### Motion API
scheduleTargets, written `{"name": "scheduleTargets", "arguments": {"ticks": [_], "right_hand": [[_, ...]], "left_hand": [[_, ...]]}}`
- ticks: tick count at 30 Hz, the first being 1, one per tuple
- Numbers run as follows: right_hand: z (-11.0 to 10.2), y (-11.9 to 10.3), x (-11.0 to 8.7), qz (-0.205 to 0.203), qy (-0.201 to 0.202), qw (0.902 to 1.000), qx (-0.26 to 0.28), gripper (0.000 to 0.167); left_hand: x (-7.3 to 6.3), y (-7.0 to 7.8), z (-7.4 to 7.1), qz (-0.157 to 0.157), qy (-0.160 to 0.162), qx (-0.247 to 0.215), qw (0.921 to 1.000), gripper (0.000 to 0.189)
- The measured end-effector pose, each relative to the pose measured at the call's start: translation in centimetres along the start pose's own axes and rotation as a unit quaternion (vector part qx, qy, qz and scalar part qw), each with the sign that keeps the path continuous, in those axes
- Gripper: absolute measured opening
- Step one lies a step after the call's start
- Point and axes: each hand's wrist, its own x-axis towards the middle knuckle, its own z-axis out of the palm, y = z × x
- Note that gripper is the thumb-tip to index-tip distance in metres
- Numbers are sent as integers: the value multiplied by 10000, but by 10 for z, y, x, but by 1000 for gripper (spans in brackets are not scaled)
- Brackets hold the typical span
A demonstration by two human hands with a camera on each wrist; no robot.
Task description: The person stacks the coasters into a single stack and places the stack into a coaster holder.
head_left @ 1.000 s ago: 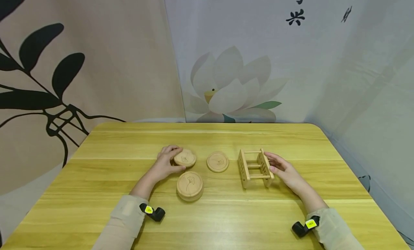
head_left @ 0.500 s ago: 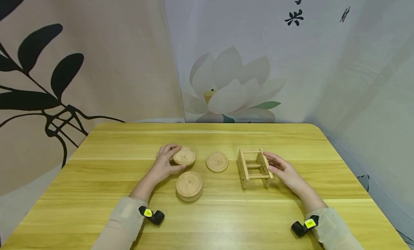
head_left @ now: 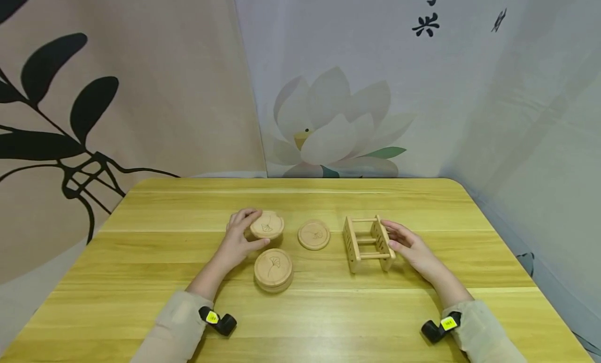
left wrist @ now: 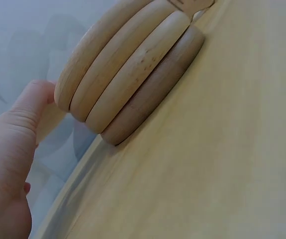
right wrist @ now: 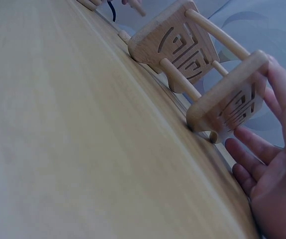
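In the head view my left hand (head_left: 238, 239) grips a round wooden coaster (head_left: 267, 225) engraved with a leaf, thumb at its near edge and fingers at its far-left edge; a shadow shows below it. Just in front stands a stack of coasters (head_left: 274, 269), whose layered edges (left wrist: 133, 69) fill the left wrist view and hide most of the held coaster. A single coaster (head_left: 314, 234) lies flat to the right. My right hand (head_left: 413, 251) holds the right side panel of a wooden coaster holder (head_left: 369, 255), thumb on the panel's edge (right wrist: 259, 62), lower fingers loose beside it.
Everything is on a yellow wooden table (head_left: 328, 321) with rounded far corners. A printed cloth backdrop (head_left: 188, 92) hangs right behind the far edge. Both wrists carry small black cameras (head_left: 218, 321) over beige sleeves.
The coaster in my left hand has come up slightly, and more shadow shows beneath it. The right hand and holder stay in place; the whole head view shifts a little.
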Motion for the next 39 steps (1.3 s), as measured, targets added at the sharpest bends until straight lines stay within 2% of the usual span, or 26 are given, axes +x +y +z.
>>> {"name": "scheduleTargets", "arguments": {"ticks": [11, 28, 33, 37, 39], "right_hand": [[0, 1, 0, 11, -32, 10000, 68, 49], [0, -1, -1, 77, -6, 10000, 6, 48], [0, 1, -1, 110, -5, 9999, 23, 49], [0, 1, -1, 109, 9, 9999, 56, 49], [0, 0, -1, 97, 20, 9999, 76, 49]], "left_hand": [[-11, 12, 2, -44, -10, -232, 9997, 76], [-27, 19, 2, -5, -90, -646, 9979, 77], [-32, 25, 1, -132, -173, -717, 9972, 79], [-36, 29, 1, -60, -200, -742, 9970, 78], [-37, 36, 0, -10, -207, -824, 9964, 77]]}}
